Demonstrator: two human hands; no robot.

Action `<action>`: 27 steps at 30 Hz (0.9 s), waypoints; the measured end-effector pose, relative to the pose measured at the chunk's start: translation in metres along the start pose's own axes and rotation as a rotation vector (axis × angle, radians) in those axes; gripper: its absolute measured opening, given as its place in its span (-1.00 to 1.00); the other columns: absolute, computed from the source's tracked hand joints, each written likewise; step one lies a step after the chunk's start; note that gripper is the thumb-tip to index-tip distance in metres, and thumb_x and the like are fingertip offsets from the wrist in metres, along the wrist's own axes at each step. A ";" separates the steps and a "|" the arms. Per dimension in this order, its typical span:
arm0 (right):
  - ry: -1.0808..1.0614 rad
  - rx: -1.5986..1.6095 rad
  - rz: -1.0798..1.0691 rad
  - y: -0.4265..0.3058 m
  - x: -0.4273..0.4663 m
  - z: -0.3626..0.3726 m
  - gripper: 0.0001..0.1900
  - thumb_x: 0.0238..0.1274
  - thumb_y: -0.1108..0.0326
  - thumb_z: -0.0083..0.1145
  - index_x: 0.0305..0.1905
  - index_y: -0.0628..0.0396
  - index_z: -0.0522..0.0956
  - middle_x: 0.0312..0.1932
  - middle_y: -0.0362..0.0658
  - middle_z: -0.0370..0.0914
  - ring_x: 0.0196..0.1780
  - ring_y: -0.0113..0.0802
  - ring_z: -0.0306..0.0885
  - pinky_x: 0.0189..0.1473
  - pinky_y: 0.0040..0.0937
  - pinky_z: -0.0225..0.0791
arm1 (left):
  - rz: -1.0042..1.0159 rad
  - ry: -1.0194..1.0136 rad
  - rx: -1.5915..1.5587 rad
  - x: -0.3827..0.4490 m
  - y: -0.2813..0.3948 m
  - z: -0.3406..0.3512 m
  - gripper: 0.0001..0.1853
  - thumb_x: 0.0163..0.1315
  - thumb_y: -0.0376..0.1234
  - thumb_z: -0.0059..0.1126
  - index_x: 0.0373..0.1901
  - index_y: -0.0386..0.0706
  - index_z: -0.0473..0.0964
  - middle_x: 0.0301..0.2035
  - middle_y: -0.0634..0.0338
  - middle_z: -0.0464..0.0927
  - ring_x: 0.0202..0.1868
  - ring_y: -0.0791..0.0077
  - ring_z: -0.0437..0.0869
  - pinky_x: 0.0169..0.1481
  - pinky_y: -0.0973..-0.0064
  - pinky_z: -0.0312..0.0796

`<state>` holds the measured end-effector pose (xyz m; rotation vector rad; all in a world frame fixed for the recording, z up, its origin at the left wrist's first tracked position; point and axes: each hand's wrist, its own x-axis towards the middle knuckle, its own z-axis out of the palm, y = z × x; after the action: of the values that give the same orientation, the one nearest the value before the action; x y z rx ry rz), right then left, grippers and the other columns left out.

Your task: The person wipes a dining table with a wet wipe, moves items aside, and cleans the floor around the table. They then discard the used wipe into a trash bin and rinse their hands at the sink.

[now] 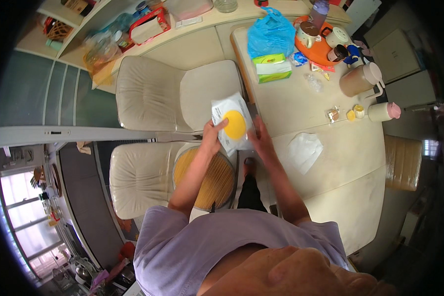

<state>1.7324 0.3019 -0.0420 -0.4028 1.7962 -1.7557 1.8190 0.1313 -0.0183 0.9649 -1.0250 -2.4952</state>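
Observation:
A white soft pack of wipes (236,107) with a round yellow lid is held over the gap between the chairs and the table. My left hand (211,135) grips its left edge, thumb by the lid. At the pack's right edge is my right hand (260,137), slightly blurred, its fingers apart; whether it touches the pack is unclear. A crumpled white wipe or tissue (305,151) lies on the cream table (340,148), right of my right hand.
Two padded chairs (148,96) stand at the left, one with a round woven cushion (207,177). On the table are a green tissue pack (273,70), a blue plastic bag (272,33), an orange tray (303,50) with cups, a pitcher (355,81) and a pink-topped jug (381,112).

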 end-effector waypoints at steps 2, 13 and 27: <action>0.154 -0.032 -0.140 0.002 0.013 -0.024 -0.34 0.25 0.16 0.21 0.34 0.23 0.23 0.23 0.08 0.35 0.29 -0.09 0.33 0.21 -0.24 0.28 | -0.001 0.037 -0.003 0.049 0.018 0.005 -0.62 0.23 -0.39 0.21 0.06 -0.30 0.41 -0.05 0.03 0.58 -0.08 0.26 0.66 0.04 0.28 0.54; 0.412 -1.302 -0.125 0.043 -0.075 -0.126 -0.32 0.28 0.13 0.10 0.38 0.28 0.17 0.49 0.17 -0.06 0.51 0.32 -0.23 0.43 0.19 -0.19 | 0.287 0.017 -0.252 0.372 0.109 0.070 -0.51 0.31 -0.28 0.15 0.22 -0.26 0.30 0.09 0.02 0.49 0.04 0.06 0.59 0.07 -0.05 0.49; 0.519 -1.374 -0.207 0.006 0.060 -0.144 -0.49 0.24 0.06 0.12 0.30 -0.23 0.39 0.47 -0.15 0.06 0.47 0.17 -0.09 0.33 0.08 -0.06 | 0.167 0.337 0.524 0.364 0.092 0.088 -0.46 0.30 -0.20 0.14 0.17 -0.39 0.31 0.02 -0.03 0.45 -0.14 0.25 0.59 -0.05 0.28 0.44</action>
<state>1.6003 0.3824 -0.0666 -0.6836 3.2421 -0.4278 1.4906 -0.0608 -0.0816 1.3202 -1.5945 -1.8722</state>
